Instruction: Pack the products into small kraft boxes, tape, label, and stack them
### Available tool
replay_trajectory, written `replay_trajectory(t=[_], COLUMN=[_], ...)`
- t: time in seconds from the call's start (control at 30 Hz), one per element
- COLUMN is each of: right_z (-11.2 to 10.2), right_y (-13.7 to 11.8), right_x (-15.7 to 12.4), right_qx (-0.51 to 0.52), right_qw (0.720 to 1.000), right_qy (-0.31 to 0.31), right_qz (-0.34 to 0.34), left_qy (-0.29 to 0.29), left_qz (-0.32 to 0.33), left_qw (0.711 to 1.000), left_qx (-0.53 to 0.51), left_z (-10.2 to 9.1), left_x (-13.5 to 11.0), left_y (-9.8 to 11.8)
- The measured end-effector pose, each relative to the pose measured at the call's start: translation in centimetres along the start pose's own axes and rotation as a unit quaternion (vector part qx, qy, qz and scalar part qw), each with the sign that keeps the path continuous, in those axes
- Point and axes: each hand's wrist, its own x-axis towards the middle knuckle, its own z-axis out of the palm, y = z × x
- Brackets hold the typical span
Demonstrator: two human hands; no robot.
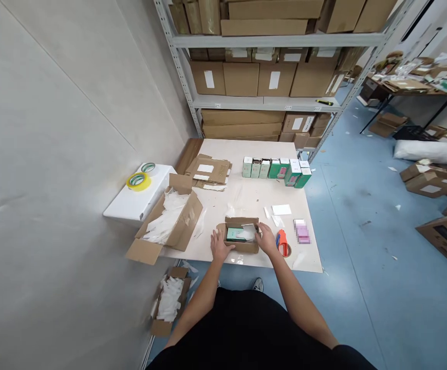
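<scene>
A small open cardboard box (241, 247) sits near the table's front edge, with a green-and-white carton (235, 234) and a white sheet or packet (249, 233) inside. My left hand (219, 246) holds the box's left end, thumb along the front side. At the opposite end, my right hand (266, 239) grips the right flap, its fingertips partly hidden. Just right of that hand lies a red tape dispenser (282, 242). A purple-and-white item (302, 232), blurred by pixels, is farther right.
Several green-and-white cartons (275, 168) stand in a row at the back right. Flattened cardboard (211, 169) is stacked at back left. An open carton of white packing material (169, 216) occupies the left edge, beside tape rolls (138, 181). Metal shelving (262, 103) rises behind the table.
</scene>
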Motion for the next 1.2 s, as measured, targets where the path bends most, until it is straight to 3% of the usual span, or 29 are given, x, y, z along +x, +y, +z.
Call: replay_trajectory(t=[0.07, 0.17, 0.4, 0.57, 0.77, 0.87, 1.07, 1.2], right_z=[0.3, 0.9, 2.3, 3.0, 3.9, 4.7, 6.9, 7.7], right_y=[0.8, 2.4, 5.0, 5.0, 3.7, 3.0, 2.0, 1.5], right_x=[-0.5, -1.7, -5.0, -6.0, -5.7, -5.5, -5.5, -6.5], right_qx=[-0.008, -0.008, 0.042, 0.061, 0.081, 0.097, 0.097, 0.103], right_qw=[0.999, 0.997, 0.994, 0.990, 0.990, 0.988, 0.986, 0.986], right_qy=[0.005, -0.001, -0.030, -0.058, -0.056, -0.056, -0.038, -0.017], right_qz=[0.037, 0.080, 0.091, 0.109, 0.104, 0.106, 0.127, 0.132], left_qy=[0.011, 0.019, -0.001, -0.072, -0.055, -0.103, -0.192, -0.260], left_qz=[-0.045, -0.054, 0.070, 0.110, 0.115, 0.128, 0.258, 0.268], left_qw=[0.998, 0.991, 0.990, 0.986, 0.987, 0.982, 0.944, 0.927], left_qx=[-0.050, -0.118, -0.124, -0.098, -0.094, -0.095, -0.074, -0.036], left_z=[0.2, 0.3, -0.7, -1.3, -1.6, -2.0, -3.0, -2.6], left_x=[-0.5, -1.1, -1.1, -1.2, -0.5, 0.5, 3.0, 3.8], left_y=[-0.6, -1.1, 0.9, 0.9, -0.7, -1.0, -1.5, -2.9])
